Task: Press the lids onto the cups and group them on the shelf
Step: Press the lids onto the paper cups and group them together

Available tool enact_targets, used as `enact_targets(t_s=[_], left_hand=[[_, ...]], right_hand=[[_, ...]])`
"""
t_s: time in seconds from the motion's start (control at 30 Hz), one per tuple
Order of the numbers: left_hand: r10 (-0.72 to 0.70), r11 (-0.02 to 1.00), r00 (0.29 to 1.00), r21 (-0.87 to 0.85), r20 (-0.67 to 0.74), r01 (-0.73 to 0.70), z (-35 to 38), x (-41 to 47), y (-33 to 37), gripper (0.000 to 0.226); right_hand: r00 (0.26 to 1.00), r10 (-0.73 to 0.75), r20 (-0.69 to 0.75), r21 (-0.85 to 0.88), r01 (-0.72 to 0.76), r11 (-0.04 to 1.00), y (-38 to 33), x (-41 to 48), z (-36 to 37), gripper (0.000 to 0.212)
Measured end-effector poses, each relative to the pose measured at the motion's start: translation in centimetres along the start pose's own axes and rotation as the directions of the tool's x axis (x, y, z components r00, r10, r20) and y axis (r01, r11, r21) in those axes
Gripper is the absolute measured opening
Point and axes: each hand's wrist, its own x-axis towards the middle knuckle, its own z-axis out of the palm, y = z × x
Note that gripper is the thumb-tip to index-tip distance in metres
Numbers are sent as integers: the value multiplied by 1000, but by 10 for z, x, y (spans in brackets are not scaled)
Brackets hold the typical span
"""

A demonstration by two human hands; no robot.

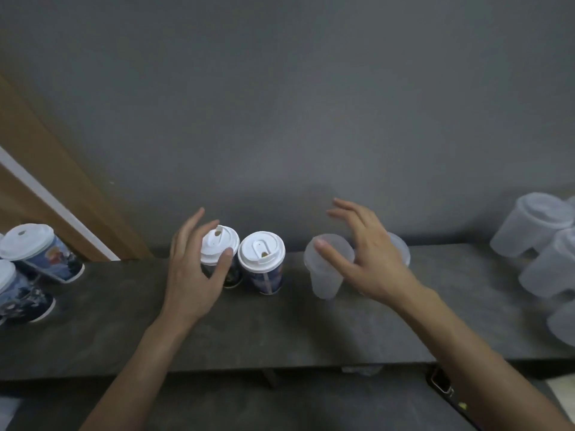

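Two printed paper cups with white lids stand side by side on the dark shelf [280, 331]: the left cup [219, 247] and the right cup [262, 259]. My left hand [193, 269] is spread around the left cup, fingers relaxed, thumb near its lid; I cannot tell if it touches. Right of them stand two frosted plastic cups: one [326, 269] in front of my right thumb, the other [399, 250] mostly hidden behind my right hand [364, 253], which hovers open over both.
Two more lidded printed cups [40, 253] stand at the far left of the shelf. A cluster of frosted lidded cups [541, 225] fills the far right. A grey wall rises behind the shelf, and a wooden frame [62, 194] slants at the left.
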Motion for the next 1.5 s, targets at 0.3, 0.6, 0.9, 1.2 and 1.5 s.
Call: enact_targets(t_s=[0.3,0.6,0.9,1.2,1.5], left_hand=[[224,967,975,-120,-11,-224,58,24,116,33],[307,950,838,-88,451,-300,164,7,204,69],[85,963,907,-267,412,31,223,-25,212,69],[31,934,955,-348,295,77,231,-32,210,71],[-140,805,933,-511,332,302,237,-44,208,79]], right_hand=[[905,326,274,287,-400,870,131,-62,-17,165],[959,249,133,410,-282,867,167,-87,6,71],[990,139,20,382,-136,914,184,-104,10,93],[992,115,49,457,-125,881,192,-103,17,76],[952,252,173,439,-304,846,199,-104,17,75]])
